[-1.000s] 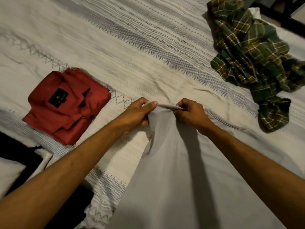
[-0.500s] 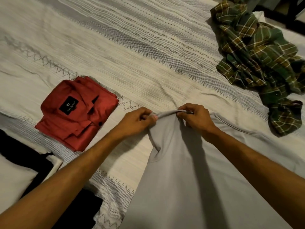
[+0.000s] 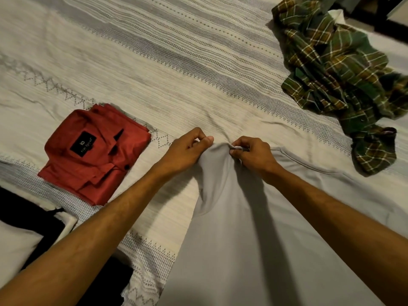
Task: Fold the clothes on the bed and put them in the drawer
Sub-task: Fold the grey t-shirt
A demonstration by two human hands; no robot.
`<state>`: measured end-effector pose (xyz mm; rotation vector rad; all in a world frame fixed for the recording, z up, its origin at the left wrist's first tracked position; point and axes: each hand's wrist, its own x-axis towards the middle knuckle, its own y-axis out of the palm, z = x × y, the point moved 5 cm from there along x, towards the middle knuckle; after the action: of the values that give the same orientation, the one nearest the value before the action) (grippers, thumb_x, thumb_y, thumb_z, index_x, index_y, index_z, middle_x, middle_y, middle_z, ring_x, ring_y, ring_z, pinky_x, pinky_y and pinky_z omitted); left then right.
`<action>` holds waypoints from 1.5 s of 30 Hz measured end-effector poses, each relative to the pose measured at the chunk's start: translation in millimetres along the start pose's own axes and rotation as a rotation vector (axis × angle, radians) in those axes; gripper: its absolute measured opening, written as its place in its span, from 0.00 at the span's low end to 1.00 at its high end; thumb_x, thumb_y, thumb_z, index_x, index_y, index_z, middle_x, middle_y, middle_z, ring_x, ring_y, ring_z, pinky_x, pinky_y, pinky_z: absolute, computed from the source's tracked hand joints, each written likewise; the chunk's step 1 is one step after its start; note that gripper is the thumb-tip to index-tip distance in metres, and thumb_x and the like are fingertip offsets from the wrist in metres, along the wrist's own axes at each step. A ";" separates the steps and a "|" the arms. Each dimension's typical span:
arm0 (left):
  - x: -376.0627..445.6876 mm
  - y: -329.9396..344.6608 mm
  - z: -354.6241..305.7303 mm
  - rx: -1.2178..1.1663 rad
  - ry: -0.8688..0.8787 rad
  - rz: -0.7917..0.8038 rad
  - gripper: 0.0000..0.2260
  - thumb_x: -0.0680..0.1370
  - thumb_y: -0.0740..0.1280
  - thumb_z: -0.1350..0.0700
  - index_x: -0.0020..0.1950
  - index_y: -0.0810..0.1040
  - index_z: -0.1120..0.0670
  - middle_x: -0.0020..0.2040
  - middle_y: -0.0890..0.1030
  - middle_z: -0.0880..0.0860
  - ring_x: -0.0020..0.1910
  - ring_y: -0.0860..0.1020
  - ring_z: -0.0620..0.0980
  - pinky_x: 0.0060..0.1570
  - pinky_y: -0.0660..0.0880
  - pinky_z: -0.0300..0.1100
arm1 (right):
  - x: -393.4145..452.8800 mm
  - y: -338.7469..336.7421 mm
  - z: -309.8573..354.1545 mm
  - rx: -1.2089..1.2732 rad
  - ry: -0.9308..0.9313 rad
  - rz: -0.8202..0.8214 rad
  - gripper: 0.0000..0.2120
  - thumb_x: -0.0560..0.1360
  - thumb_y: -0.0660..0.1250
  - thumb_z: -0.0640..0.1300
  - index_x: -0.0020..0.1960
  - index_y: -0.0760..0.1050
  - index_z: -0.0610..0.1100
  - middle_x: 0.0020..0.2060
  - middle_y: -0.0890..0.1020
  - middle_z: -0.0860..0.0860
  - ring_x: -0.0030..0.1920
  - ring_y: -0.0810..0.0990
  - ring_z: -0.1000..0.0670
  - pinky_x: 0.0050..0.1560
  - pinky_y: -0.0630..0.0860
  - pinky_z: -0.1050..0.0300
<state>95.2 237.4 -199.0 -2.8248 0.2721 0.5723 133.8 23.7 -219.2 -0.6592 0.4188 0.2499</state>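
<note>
A grey garment (image 3: 242, 239) lies spread over the near part of the bed, its far hem bunched at the middle. My left hand (image 3: 185, 151) pinches that hem on the left. A short gap to the right, my right hand (image 3: 254, 155) pinches the same hem. A folded red shirt (image 3: 95, 151) with a black label lies flat to the left. At the far right a green plaid shirt (image 3: 344, 80) sits crumpled in a heap. No drawer is in view.
The bed (image 3: 154, 62) carries a cream and grey patterned cover. A black and white cloth (image 3: 26, 235) lies at the near left edge. Dark furniture (image 3: 379, 9) stands beyond the far right corner of the bed.
Both hands have stayed on the grey hem and drawn a little closer together, bunching the fabric between them. The view has shifted slightly.
</note>
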 end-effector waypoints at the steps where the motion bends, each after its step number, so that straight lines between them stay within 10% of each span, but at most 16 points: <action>1: -0.8 1.0 2.6 -0.040 -0.049 0.018 0.19 0.82 0.67 0.38 0.47 0.76 0.53 0.42 0.80 0.56 0.40 0.75 0.49 0.43 0.72 0.49 | 0.2 1.1 0.6 -0.005 0.001 0.001 0.03 0.78 0.74 0.41 0.52 0.84 0.46 0.41 0.84 0.52 0.44 0.81 0.51 0.43 0.77 0.60; 8: -11.1 13.0 26.7 -0.096 -0.546 0.367 0.19 0.70 0.79 0.36 0.36 0.82 0.51 0.34 0.80 0.51 0.28 0.69 0.45 0.33 0.70 0.40 | 1.3 2.9 3.7 -0.087 -0.021 0.008 0.05 0.78 0.73 0.40 0.54 0.83 0.44 0.49 0.85 0.48 0.54 0.82 0.47 0.57 0.79 0.50; 15: -7.1 2.3 22.1 0.240 -0.500 0.388 0.22 0.69 0.78 0.33 0.35 0.79 0.51 0.32 0.77 0.48 0.34 0.71 0.46 0.41 0.67 0.41 | -0.4 3.8 6.6 -0.150 -0.057 0.010 0.06 0.79 0.72 0.41 0.56 0.82 0.42 0.52 0.85 0.46 0.55 0.81 0.45 0.62 0.78 0.42; 23: 7.0 -1.4 9.5 -0.397 -0.263 0.060 0.14 0.82 0.70 0.45 0.41 0.74 0.50 0.41 0.75 0.55 0.43 0.74 0.52 0.44 0.72 0.44 | 0.9 4.6 4.3 -0.137 -0.037 0.003 0.06 0.80 0.73 0.42 0.56 0.82 0.43 0.51 0.85 0.47 0.55 0.80 0.45 0.60 0.78 0.46; 28: 0.3 -10.6 17.2 -0.160 -0.192 0.086 0.21 0.79 0.69 0.34 0.46 0.74 0.52 0.42 0.74 0.54 0.43 0.70 0.54 0.48 0.67 0.52 | 1.5 5.3 3.9 -0.152 -0.051 -0.001 0.06 0.80 0.72 0.43 0.56 0.81 0.43 0.52 0.84 0.46 0.55 0.79 0.45 0.59 0.77 0.48; 32: -10.1 -20.3 22.9 0.149 -0.490 0.359 0.36 0.63 0.78 0.26 0.54 0.85 0.56 0.50 0.88 0.52 0.50 0.87 0.54 0.57 0.82 0.52 | 1.6 5.5 3.7 -0.175 -0.052 0.006 0.06 0.80 0.71 0.43 0.57 0.81 0.44 0.53 0.83 0.45 0.56 0.79 0.45 0.58 0.76 0.49; 37: -14.0 -37.9 26.5 0.524 -0.615 0.408 0.38 0.56 0.80 0.25 0.54 0.86 0.50 0.50 0.88 0.50 0.53 0.83 0.52 0.52 0.78 0.47 | 2.4 7.0 3.5 -0.191 -0.049 0.006 0.06 0.80 0.71 0.44 0.57 0.81 0.45 0.54 0.82 0.45 0.57 0.78 0.45 0.60 0.75 0.49; 45: -7.4 -46.9 37.6 -0.246 -0.423 0.228 0.20 0.69 0.83 0.62 0.60 0.86 0.56 0.58 0.86 0.61 0.58 0.85 0.60 0.56 0.84 0.51 | 2.0 7.1 4.8 -0.179 -0.052 0.000 0.06 0.80 0.71 0.44 0.55 0.81 0.42 0.50 0.83 0.43 0.53 0.79 0.43 0.56 0.77 0.47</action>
<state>85.7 293.3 -220.1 -2.8208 0.4696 1.3100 134.4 32.4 -220.5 -0.8266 0.3491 0.3062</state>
